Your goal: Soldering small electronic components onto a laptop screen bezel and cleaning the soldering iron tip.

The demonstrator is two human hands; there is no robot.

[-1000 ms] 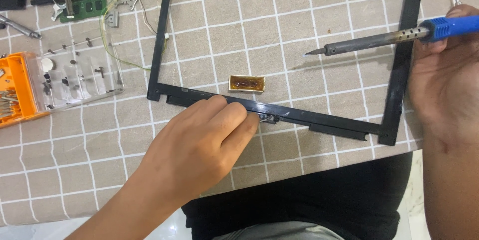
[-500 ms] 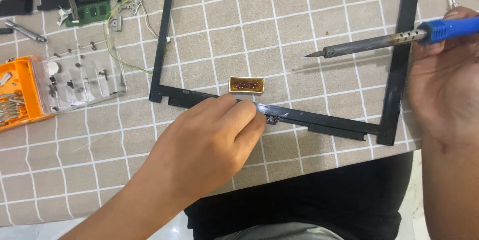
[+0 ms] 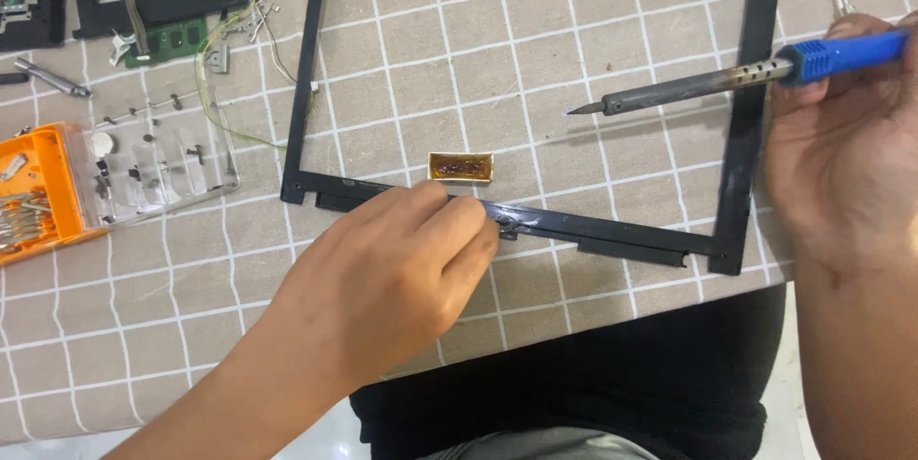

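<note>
On the worktop, left hand pinches the frame; right hand grips a soldering iron above it.

You're looking at a checked tablecloth. Orange screwdriver case with clear parts tray sitting at its left edge; green circuit board and loose wires lying near the far-left corner.
</note>
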